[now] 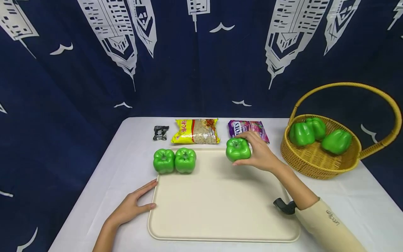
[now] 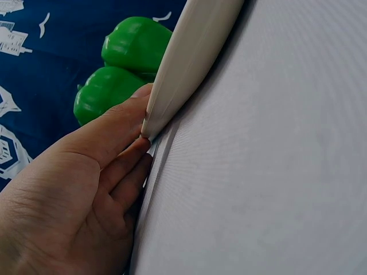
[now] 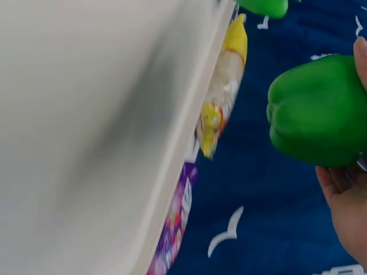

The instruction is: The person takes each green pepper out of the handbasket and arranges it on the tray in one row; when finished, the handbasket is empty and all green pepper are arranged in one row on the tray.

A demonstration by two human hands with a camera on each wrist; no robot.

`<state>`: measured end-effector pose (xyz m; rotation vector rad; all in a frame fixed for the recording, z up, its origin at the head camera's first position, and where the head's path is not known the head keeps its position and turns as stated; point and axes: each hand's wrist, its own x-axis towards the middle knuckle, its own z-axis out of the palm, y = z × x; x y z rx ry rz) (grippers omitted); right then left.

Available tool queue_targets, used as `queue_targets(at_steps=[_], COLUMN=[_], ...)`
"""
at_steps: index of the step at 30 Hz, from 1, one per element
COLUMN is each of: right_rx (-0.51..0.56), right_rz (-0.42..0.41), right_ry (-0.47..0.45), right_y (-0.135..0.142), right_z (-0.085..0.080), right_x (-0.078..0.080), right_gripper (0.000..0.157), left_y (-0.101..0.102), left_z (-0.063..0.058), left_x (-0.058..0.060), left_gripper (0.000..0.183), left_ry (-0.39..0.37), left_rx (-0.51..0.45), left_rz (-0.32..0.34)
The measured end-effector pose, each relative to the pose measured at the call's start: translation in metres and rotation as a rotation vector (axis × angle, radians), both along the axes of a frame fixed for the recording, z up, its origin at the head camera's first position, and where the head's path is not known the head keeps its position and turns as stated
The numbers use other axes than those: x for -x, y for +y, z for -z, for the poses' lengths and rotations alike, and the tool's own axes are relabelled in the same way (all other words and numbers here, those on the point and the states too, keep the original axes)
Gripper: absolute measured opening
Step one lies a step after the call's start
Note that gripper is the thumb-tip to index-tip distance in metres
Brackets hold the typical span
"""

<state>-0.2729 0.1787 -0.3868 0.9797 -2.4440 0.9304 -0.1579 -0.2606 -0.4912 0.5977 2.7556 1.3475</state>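
My right hand grips a green bell pepper over the back right part of the beige tray. In the right wrist view the pepper is held between thumb and fingers, above the tray surface. Two more green bell peppers, a left one and a right one, sit side by side at the tray's back left corner. My left hand rests at the tray's left edge with its fingers extended. In the left wrist view the left hand touches the rim with thumb and fingertips.
A wicker basket with three green bell peppers stands at the right. Behind the tray lie a small black packet, a yellow bag and a purple bag. A white cloth covers the table.
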Motion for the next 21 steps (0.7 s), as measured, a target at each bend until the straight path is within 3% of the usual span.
queue_targets(at_steps=[5,14,21], right_rx=[-0.009,-0.029,-0.005], right_rz=[-0.03,0.005,-0.002], right_ry=[-0.089,-0.247,-0.299], right_y=[-0.024,-0.06,-0.074], right_z=[0.009,0.038,0.045], right_x=[0.003,0.006,0.006], right_gripper=[0.083,0.084,0.081], left_y=[0.0,0.0,0.0], left_z=[0.0,0.001,0.001], left_x=[0.0,0.001,0.0], left_gripper=[0.07,0.069,0.068], left_ry=[0.001,0.001,0.004], left_rx=[0.0,-0.004,-0.011], left_rz=[0.001,0.008,0.005])
